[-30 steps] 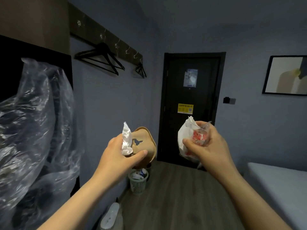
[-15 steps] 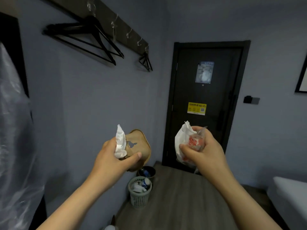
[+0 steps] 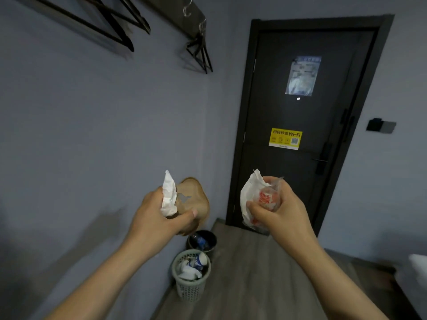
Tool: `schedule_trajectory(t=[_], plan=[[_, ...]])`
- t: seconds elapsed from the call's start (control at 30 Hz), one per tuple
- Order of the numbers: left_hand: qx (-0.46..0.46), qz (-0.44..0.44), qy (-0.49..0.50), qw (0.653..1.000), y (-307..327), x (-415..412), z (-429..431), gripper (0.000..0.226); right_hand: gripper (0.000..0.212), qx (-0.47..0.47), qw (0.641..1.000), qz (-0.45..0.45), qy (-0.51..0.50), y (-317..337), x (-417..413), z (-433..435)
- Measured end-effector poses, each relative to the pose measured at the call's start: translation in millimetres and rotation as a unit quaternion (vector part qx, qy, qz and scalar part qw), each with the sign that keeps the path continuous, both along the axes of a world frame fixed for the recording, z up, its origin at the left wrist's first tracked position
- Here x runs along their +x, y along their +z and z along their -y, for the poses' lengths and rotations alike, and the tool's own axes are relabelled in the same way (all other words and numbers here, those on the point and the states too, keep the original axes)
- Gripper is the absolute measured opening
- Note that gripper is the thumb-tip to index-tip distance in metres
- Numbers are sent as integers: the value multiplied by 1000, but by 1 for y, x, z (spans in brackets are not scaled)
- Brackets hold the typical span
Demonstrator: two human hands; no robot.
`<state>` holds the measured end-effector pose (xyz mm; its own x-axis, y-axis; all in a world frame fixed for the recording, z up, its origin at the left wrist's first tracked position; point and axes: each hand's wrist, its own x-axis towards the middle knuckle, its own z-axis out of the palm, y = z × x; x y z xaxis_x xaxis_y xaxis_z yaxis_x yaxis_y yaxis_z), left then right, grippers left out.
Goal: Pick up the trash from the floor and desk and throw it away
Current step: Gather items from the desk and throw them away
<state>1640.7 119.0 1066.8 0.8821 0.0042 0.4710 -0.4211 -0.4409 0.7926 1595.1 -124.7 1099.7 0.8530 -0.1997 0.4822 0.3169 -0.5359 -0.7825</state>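
Bin [image 3: 191, 281] is looming closer, lower centre; left hand [image 3: 154, 219] is gripping tissue [image 3: 168, 195], right hand [image 3: 285, 212] squeezing soft, light wrappers [image 3: 250, 199].

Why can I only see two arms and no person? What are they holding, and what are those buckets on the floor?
The camera sits on the person's head, looking forward and down, so only their arms show. The left hand grips a crumpled white tissue and a tan paper item. The right hand grips a white paper wrapper and clear plastic with red print. On the grey wooden floor by the wall stands a pale mesh basket with trash inside, and a dark round bin behind it, near the black door.
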Motion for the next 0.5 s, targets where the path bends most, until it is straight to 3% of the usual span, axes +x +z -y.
schedule_trajectory(t=[0.13, 0.43, 0.5], plan=[[1, 1, 20, 1000, -9, 81, 30, 47, 53, 7, 1000, -3, 28, -13, 83, 26], [41, 6, 45, 998, -5, 225, 82, 27, 47, 37, 994, -31, 96, -13, 255, 77], [59, 8, 47, 997, -9, 253, 88, 40, 47, 39, 993, -42, 101, -19, 288, 80]])
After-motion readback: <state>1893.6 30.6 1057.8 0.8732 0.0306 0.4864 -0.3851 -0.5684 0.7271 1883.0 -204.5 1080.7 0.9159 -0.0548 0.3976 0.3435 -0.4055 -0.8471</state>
